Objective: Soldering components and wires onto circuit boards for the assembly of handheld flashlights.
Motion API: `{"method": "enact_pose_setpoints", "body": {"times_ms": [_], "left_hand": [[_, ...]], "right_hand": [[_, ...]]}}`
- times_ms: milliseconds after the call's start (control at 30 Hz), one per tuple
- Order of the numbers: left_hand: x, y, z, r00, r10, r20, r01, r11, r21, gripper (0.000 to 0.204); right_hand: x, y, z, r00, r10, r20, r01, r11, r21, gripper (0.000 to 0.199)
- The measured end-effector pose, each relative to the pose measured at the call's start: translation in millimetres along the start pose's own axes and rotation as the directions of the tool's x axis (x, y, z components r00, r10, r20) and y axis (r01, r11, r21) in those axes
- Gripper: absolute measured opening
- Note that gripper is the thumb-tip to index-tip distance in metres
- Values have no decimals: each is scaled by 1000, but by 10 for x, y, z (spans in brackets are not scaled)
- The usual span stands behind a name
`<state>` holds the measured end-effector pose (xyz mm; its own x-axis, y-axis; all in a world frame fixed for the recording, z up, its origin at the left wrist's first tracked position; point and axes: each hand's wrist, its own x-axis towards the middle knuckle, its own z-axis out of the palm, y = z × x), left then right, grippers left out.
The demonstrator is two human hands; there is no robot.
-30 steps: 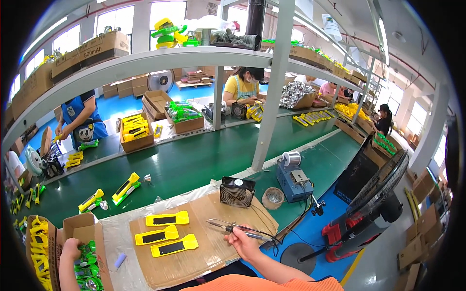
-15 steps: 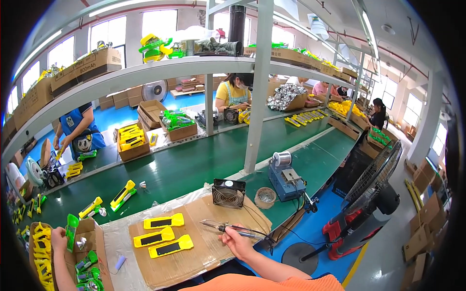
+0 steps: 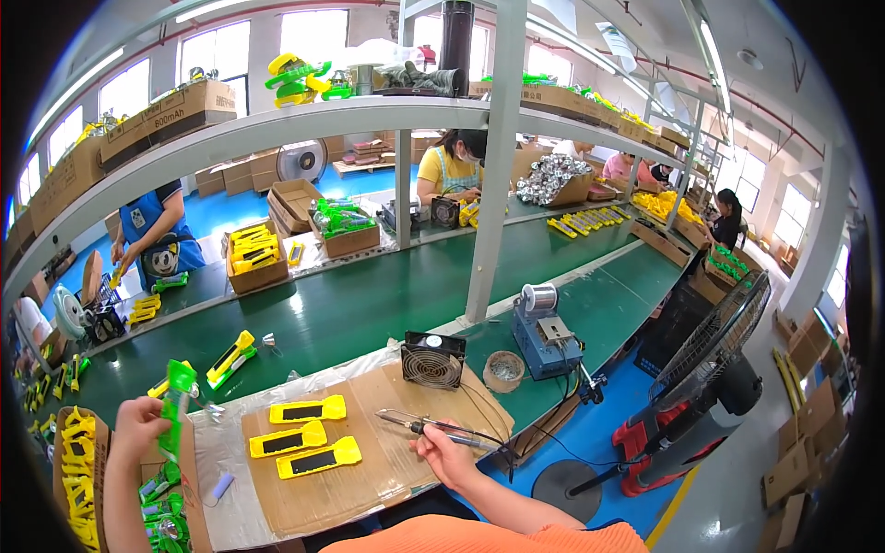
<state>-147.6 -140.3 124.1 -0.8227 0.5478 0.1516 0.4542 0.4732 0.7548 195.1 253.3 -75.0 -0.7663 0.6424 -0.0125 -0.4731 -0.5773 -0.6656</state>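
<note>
My left hand (image 3: 138, 429) is closed round a green plastic torch casing (image 3: 172, 419), lifted above a cardboard box (image 3: 192, 498) of similar green casings with silver reflectors. A small silver reflector (image 3: 214, 412) shows just right of the held casing; whether a wire joins them I cannot tell. My right hand (image 3: 444, 456) grips a soldering iron (image 3: 415, 426), its tip pointing left over a cardboard sheet (image 3: 387, 470). Three yellow torch casings with dark panels lie on that sheet: a far one (image 3: 307, 410), a middle one (image 3: 288, 440) and a near one (image 3: 319, 458).
A purple cylinder (image 3: 223, 486) lies beside the box. Behind the sheet stand a small square fan (image 3: 433, 361), a tape roll (image 3: 503, 370) and a blue machine with a wire spool (image 3: 546, 336). Beyond runs a green conveyor belt (image 3: 369, 300). A shelf post (image 3: 496, 184) rises midway.
My left hand has raised the green casing out of the box, up and to the right. My right hand stays nearly in place with the soldering iron. The view has shifted slightly.
</note>
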Motion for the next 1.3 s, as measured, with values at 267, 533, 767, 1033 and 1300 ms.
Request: {"method": "enact_pose_setpoints", "body": {"times_ms": [267, 533, 767, 1033, 1300], "left_hand": [[-674, 812, 1054, 872, -11, 489, -12, 999, 44, 23], [-953, 485, 1631, 711, -123, 692, -284, 850, 443, 27], [-692, 183, 1983, 899, 209, 386, -408, 721, 560, 12], [-932, -102, 1651, 994, 106, -30, -96, 966, 239, 17], [-1005, -476, 1444, 971, -94, -219, 220, 706, 673, 17]], "right_hand": [[-86, -48, 51, 1000, -19, 2, 19, 1000, 3, 13], [-101, -28, 57, 1000, 19, -2, -19, 1000, -10, 10], [-19, -184, 10, 995, -30, -99, 30, 1000, -2, 19], [-27, -66, 115, 999, 53, -1, -52, 996, -72, 21], [-83, -133, 171, 999, 50, 3, -50, 997, -56, 24]]}}
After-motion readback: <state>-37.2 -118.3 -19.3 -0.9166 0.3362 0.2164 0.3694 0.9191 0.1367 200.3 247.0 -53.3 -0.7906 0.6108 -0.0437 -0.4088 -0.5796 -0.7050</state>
